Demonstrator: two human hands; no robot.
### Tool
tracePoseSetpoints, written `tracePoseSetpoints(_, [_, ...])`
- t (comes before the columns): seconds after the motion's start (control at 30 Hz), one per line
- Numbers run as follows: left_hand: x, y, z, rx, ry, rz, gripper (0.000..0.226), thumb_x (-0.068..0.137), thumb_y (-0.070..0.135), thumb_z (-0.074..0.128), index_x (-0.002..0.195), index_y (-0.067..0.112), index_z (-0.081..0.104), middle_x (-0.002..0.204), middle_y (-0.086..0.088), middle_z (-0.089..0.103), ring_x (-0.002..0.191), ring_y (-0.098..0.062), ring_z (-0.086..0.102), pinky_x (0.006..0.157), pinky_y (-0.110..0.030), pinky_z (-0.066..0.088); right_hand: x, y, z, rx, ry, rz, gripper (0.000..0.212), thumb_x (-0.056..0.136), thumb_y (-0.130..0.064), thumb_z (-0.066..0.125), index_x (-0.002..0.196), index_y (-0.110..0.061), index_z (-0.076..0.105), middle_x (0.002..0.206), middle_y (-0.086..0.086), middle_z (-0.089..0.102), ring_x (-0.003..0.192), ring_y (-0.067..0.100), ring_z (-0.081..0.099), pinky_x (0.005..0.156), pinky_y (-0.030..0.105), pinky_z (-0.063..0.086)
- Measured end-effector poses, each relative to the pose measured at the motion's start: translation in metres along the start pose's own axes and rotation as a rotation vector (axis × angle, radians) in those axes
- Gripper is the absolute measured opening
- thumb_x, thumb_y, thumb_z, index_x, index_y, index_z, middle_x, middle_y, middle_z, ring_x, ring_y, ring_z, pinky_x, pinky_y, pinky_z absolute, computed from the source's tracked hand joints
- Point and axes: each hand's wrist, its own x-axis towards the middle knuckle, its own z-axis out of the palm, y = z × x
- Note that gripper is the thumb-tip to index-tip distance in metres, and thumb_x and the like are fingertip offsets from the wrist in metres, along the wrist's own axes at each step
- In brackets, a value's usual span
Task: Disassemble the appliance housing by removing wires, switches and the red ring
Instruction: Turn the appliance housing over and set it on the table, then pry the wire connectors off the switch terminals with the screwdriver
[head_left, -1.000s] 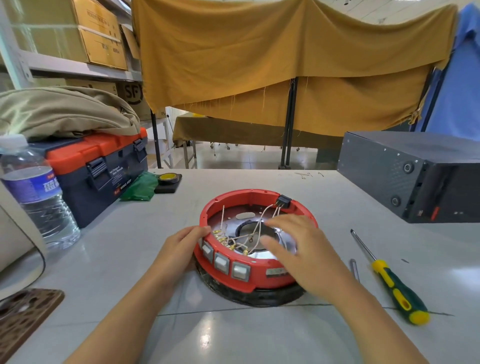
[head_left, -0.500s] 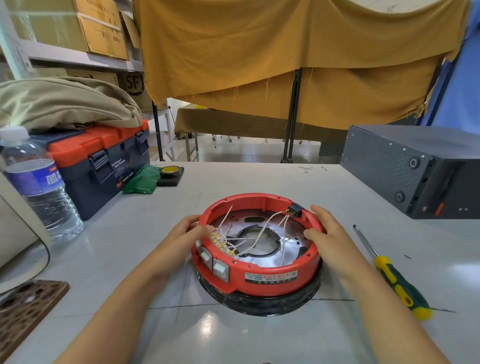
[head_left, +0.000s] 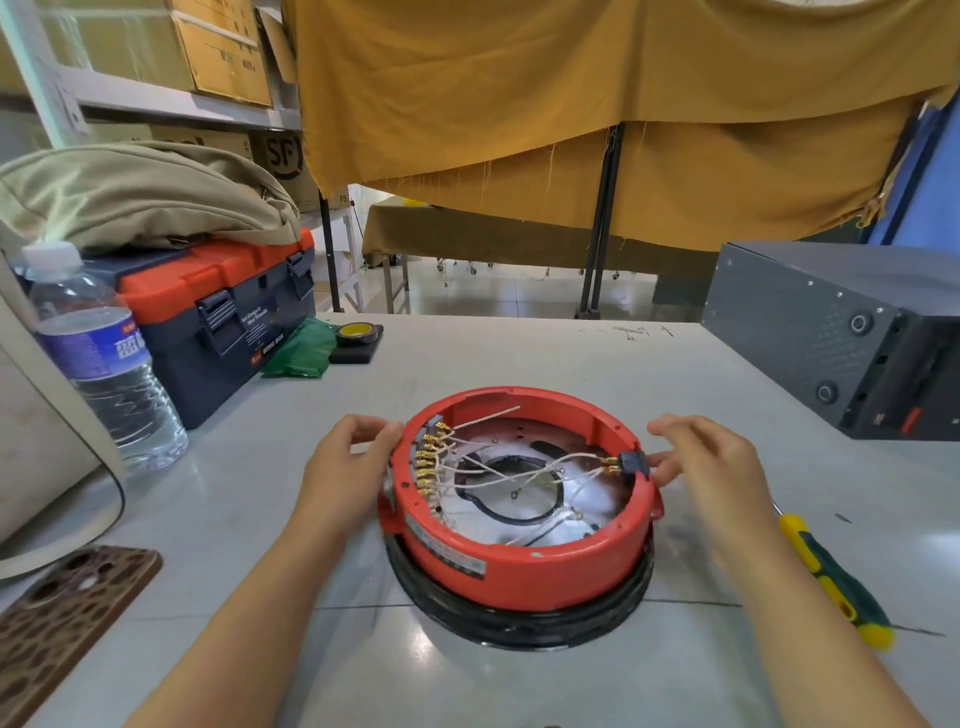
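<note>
I had the red ring (head_left: 519, 561) on the table (head_left: 519, 358) between my hands, left hand (head_left: 343, 467) loosely curled against its left wall by the switches, right hand (head_left: 711, 467) spread, fingertips touching the black connector (head_left: 632, 462) on its right rim, the nearer one.

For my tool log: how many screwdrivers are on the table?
1: a screwdriver lying right of the red ring, partly behind the right hand. Others may be hidden.
</note>
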Motion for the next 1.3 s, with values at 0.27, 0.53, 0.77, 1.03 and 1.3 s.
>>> tracePoseSetpoints(0.27, [-0.008,0.008,-0.011,-0.060,-0.422,-0.047,0.053,0.070,0.024,0.074,0.118,0.026,0.051,0.111,0.004,0.058,0.093,-0.001,0.060,0.057,-0.013,0.049,0.001,-0.003,0.002,0.075,-0.205,0.081,0.019,0.094,-0.028,0.053,0.105,-0.026,0.068,0.110,-0.006,0.067,0.108,0.014,0.059,0.096,0.034,0.045])
tracePoseSetpoints(0.53, [-0.006,0.011,-0.009,-0.167,-0.551,-0.037,0.027,0.085,-0.001,0.058,0.107,0.014,0.063,0.068,0.001,0.066,0.064,-0.012,0.061,0.058,-0.017,0.049,0.003,-0.005,-0.003,0.153,-0.423,0.175,0.030,0.089,-0.030,0.061,0.118,-0.034,0.063,0.123,-0.015,0.063,0.117,0.005,0.057,0.107,0.034,0.040])
tracePoseSetpoints(0.77, [-0.008,0.010,0.006,-0.266,-0.323,0.005,0.028,0.083,0.012,0.067,0.110,0.017,0.062,0.103,-0.002,0.071,0.087,-0.016,0.068,0.075,-0.024,0.051,0.000,-0.004,-0.002,0.220,-0.446,0.192,0.044,0.091,0.009,0.047,0.122,-0.020,0.061,0.123,0.000,0.065,0.117,0.015,0.059,0.104,0.036,0.043])
tracePoseSetpoints(1.03, [-0.016,0.010,0.001,-0.073,-0.439,0.045,0.046,0.066,0.023,0.065,0.112,0.027,0.055,0.110,0.007,0.057,0.105,-0.009,0.055,0.085,-0.026,0.046,-0.004,-0.003,0.006,0.233,-0.265,0.151,0.049,0.088,0.018,0.041,0.103,-0.022,0.064,0.114,0.002,0.067,0.109,0.017,0.062,0.094,0.034,0.050])
tracePoseSetpoints(1.3, [-0.013,0.008,0.012,-0.270,-0.330,-0.002,0.026,0.089,-0.001,0.052,0.105,0.016,0.064,0.100,-0.007,0.068,0.088,-0.020,0.062,0.069,-0.026,0.052,-0.004,-0.001,0.005,0.121,-0.146,0.175,0.030,0.091,0.001,0.048,0.104,-0.021,0.063,0.112,0.001,0.065,0.107,0.018,0.060,0.098,0.038,0.047])
